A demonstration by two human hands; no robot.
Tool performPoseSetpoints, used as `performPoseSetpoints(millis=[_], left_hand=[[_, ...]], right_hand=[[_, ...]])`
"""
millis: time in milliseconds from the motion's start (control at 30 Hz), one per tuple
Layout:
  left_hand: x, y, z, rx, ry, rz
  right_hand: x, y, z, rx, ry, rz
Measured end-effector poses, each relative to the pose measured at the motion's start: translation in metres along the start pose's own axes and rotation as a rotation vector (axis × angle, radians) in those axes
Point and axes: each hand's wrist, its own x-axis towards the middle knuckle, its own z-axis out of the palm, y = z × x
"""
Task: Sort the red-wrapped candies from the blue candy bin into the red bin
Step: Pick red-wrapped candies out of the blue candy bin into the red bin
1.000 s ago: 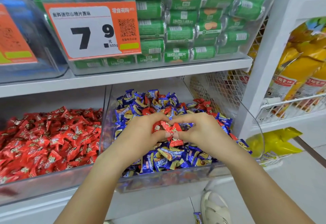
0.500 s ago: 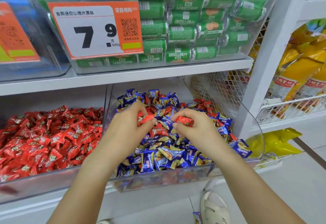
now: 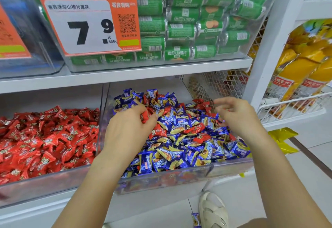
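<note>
Red-wrapped candies (image 3: 159, 131) are lying scattered among blue ones in the blue candy bin (image 3: 167, 177); sorting is looking partly done, with many left. The left hand (image 3: 128, 129) is curling its grip around red candies at its fingertips. The right hand (image 3: 235, 113) is hovering loosely curled, holding nothing visible. The red bin (image 3: 41, 185) alongside is sitting piled with red candies.

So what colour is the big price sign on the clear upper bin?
Orange price sign with a white panel and black digits; head view.

Above the shelf (image 3: 125, 77) stand green rolls (image 3: 181, 32) behind an orange price tag (image 3: 89, 25); right of it, yellow bags (image 3: 301, 69).
</note>
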Motion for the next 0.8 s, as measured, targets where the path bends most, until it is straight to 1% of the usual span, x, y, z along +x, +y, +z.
performPoseSetpoints(millis=[33, 100, 133, 167, 233, 267, 333, 367, 467, 533, 600, 700, 800], left_hand=[[0.001, 0.001, 0.002, -0.009, -0.001, 0.009], [0.003, 0.0, 0.006, -0.014, -0.026, 0.021], [0.003, 0.0, 0.008, -0.007, -0.053, 0.026], [0.004, -0.001, 0.01, 0.003, -0.086, 0.03], [0.003, 0.0, 0.013, 0.011, -0.145, 0.03], [0.002, 0.001, 0.013, 0.01, -0.164, 0.032], [0.0, 0.004, 0.014, 0.02, -0.182, 0.057], [-0.001, 0.006, 0.014, 0.042, -0.197, 0.073], [-0.002, 0.009, 0.018, 0.142, -0.272, 0.11], [-0.003, 0.009, 0.02, 0.208, -0.327, 0.113], [-0.002, 0.008, 0.019, 0.226, -0.36, 0.106], [0.001, 0.006, 0.018, 0.234, -0.346, 0.102], [0.001, 0.003, 0.015, 0.212, -0.305, 0.092]], right_hand=[[0.0, 0.003, -0.003, -0.14, -0.005, -0.008], [-0.005, 0.004, -0.002, -0.378, -0.136, -0.048], [-0.007, 0.004, 0.001, -0.415, -0.23, -0.071], [-0.01, 0.003, 0.003, -0.403, -0.319, -0.087], [-0.015, -0.002, 0.009, -0.358, -0.444, -0.106], [-0.015, -0.003, 0.012, -0.409, -0.469, -0.122], [-0.012, -0.003, 0.017, -0.586, -0.491, -0.142], [-0.011, -0.003, 0.019, -0.625, -0.512, -0.14], [-0.01, -0.002, 0.023, -0.59, -0.575, -0.105], [-0.009, -0.002, 0.024, -0.611, -0.545, -0.098], [-0.009, -0.001, 0.024, -0.645, -0.461, -0.129], [-0.008, 0.002, 0.018, -0.593, -0.354, -0.162], [-0.006, 0.001, 0.008, -0.496, -0.18, -0.189]])
